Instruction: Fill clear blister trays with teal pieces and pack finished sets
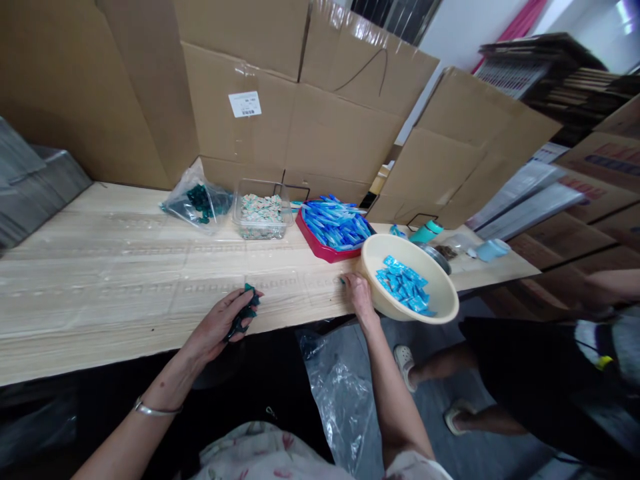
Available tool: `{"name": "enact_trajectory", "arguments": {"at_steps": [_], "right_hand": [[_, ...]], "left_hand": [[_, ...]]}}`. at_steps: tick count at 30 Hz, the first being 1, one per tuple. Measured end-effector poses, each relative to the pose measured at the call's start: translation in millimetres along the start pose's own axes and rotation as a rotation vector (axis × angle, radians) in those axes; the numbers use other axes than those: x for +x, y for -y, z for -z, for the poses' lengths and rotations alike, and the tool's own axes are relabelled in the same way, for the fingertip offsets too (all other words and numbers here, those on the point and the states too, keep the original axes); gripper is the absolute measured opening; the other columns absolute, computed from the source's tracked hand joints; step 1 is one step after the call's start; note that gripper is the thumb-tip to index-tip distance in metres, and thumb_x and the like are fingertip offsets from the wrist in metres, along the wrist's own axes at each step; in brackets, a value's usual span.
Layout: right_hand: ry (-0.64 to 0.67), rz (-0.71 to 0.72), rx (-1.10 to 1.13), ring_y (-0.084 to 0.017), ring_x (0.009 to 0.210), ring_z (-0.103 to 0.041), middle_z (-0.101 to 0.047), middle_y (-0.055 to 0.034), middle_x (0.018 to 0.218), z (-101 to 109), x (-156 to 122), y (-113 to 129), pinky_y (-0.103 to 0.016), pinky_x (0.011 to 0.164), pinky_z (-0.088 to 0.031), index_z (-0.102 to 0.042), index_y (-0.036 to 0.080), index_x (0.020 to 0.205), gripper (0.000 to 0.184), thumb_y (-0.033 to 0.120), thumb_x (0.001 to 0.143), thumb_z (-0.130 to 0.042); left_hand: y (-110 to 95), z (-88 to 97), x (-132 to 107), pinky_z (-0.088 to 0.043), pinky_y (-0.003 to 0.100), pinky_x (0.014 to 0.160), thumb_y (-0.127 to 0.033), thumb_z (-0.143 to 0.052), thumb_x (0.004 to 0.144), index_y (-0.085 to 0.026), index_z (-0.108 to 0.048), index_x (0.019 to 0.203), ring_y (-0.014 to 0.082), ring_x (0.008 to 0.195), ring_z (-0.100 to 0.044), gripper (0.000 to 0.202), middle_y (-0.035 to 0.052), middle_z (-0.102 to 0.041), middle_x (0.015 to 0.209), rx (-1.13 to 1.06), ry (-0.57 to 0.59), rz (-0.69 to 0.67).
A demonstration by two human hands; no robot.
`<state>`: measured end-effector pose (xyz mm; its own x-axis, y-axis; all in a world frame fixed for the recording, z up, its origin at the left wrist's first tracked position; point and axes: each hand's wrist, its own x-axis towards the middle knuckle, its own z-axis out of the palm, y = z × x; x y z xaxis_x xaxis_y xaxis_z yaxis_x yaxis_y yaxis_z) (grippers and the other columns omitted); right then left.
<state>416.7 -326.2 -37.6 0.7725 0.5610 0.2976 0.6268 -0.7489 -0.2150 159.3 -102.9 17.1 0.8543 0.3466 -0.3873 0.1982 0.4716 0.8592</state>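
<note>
My left hand [217,325] curls around a dark green strip of small packets [243,312] just above the wooden table [90,300]. My right hand [359,298] rests at the table's front edge, its fingertips pinching a small blue piece [343,281]. Beside that hand stands a cream plastic bowl [447,293], tilted, holding several blue packets [401,285]. Transparent moulded trays [273,287] lie flat on the table beneath both hands. Behind them are a transparent tub of pale packets [260,208], a plastic bag of dark green packets [197,203], and a red tray of blue pieces [334,227].
Large cardboard sheets [295,113] stand along the table's back. A teal bottle [425,232] and metal bowl [435,257] sit at the right. A plastic bag [340,400] hangs below the front edge. A co-worker's legs [450,380] and forearm [610,287] are to the right.
</note>
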Motion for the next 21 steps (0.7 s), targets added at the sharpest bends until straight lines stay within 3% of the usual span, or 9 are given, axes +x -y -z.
{"name": "enact_trajectory", "arguments": {"at_steps": [8,12,16,19,21], "right_hand": [[0.104,0.007,-0.212,-0.018,0.076,-0.055,-0.061,-0.011,0.084,-6,-4,1,-0.026,0.062,-0.034,-0.064,0.013,0.086,0.028,0.009,0.084,-0.037],[0.015,0.035,-0.152,-0.022,0.083,-0.055,-0.059,-0.0152,0.095,-5,-7,10,-0.031,0.068,-0.04,-0.061,0.012,0.104,0.029,0.014,0.085,-0.038],[-0.145,0.136,0.245,-0.023,0.092,-0.055,-0.059,-0.0148,0.104,17,-15,60,-0.035,0.077,-0.044,-0.061,0.013,0.104,0.029,0.028,0.087,-0.043],[0.043,0.206,0.679,-0.017,0.08,-0.058,-0.062,-0.0094,0.099,35,-19,114,-0.028,0.068,-0.047,-0.064,0.018,0.098,0.026,0.034,0.085,-0.048],[0.177,0.214,0.834,-0.015,0.074,-0.058,-0.064,-0.0075,0.093,41,-18,144,-0.026,0.062,-0.046,-0.067,0.018,0.091,0.024,0.036,0.081,-0.054]], "left_hand": [[2,-7.0,4,-0.019,0.011,0.034,-0.048,-0.061,0.073,-0.017,-0.06,0.096,0.0023,0.049,-0.038,0.038,0.0006,-0.047,0.078,-0.047,0.045,-0.019],[3,-11.8,9,-0.02,0.012,0.033,-0.049,-0.06,0.073,-0.018,-0.06,0.096,0.0027,0.048,-0.038,0.039,0.0004,-0.047,0.078,-0.045,0.092,-0.048],[6,-14.9,12,-0.021,0.013,0.033,-0.05,-0.058,0.073,-0.018,-0.059,0.095,0.0032,0.048,-0.039,0.039,0.0004,-0.048,0.077,0.045,0.1,-0.082],[9,-19.3,14,-0.022,0.013,0.033,-0.051,-0.057,0.074,-0.017,-0.058,0.092,0.0032,0.047,-0.04,0.039,0.0004,-0.05,0.075,0.127,0.092,-0.112],[12,-22.5,16,-0.024,0.013,0.034,-0.052,-0.057,0.074,-0.017,-0.056,0.091,0.0032,0.045,-0.039,0.039,-0.0002,-0.05,0.072,0.179,0.085,-0.148]]}}
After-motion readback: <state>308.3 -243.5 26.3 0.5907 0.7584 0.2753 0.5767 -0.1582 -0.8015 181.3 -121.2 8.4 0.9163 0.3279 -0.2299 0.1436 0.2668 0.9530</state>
